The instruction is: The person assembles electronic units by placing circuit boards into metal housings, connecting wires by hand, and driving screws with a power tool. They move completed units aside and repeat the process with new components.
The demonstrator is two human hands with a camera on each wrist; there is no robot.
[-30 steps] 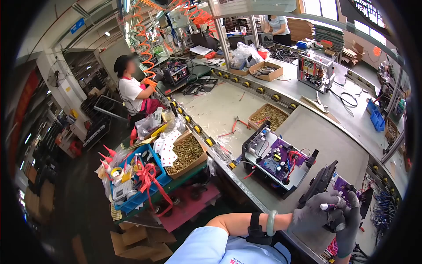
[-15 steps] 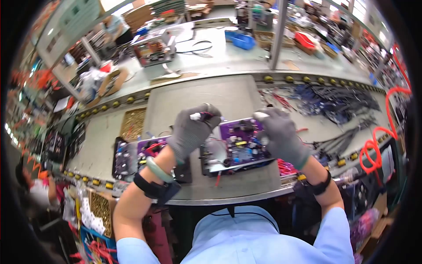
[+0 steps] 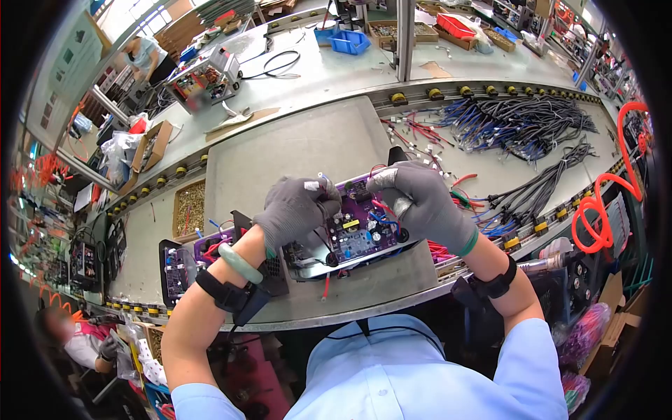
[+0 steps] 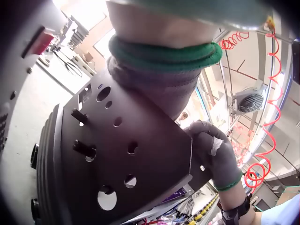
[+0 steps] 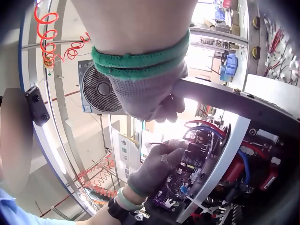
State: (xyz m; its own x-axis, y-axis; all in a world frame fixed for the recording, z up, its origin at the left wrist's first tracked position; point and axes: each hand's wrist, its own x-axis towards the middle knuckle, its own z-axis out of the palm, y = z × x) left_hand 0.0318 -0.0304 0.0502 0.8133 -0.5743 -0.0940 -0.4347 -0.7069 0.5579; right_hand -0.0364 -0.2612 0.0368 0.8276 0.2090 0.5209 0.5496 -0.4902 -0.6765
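A purple circuit board (image 3: 360, 227) with many components sits in an open metal chassis in front of the person. The gloved left hand (image 3: 295, 210) is over the board's left side, its fingers curled round a thin wire with a small white plug (image 3: 311, 185). At the board's right side is the gloved right hand (image 3: 428, 203), fingers bent, close to red and blue wires (image 5: 202, 125); I cannot tell whether it pinches one. In the left wrist view, a dark panel with round holes (image 4: 117, 161) stands beside the left wrist.
A second open chassis (image 3: 183, 269) stands to the left. Bundles of dark cables (image 3: 521, 126) lie on the right, with a coiled red hose (image 3: 591, 224) near the bench edge. A box of small brass parts (image 3: 189, 208) is at the left, and a blue bin (image 3: 350, 42) stands behind.
The head view has swung to the right. Both hands, close together one second ago, are now apart over the purple board, the left hand keeping the plugged wire.
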